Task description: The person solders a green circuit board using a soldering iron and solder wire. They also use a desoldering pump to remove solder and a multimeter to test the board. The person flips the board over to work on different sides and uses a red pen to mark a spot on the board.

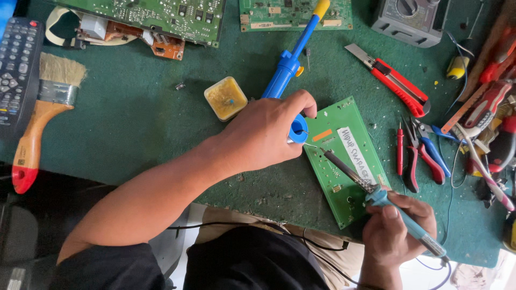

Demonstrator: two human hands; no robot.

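My left hand (266,134) grips a blue desoldering pump (287,67) with a yellow plunger end, its nozzle pressed down at the left edge of a small green circuit board (349,177). My right hand (398,225) holds a light-blue soldering iron (408,225) like a pen; its dark tip reaches up-left to the same spot on the board, right beside the pump's nozzle. A white paper label is stuck on the board. The board lies flat on the green mat (134,118).
A yellow flux tub (226,98) sits just left of the pump. A paintbrush (45,107) and remote (16,70) lie at far left. Larger circuit boards (156,21) line the top. A red utility knife (395,80), pliers (419,156), screwdrivers and a multimeter (411,19) crowd the right.
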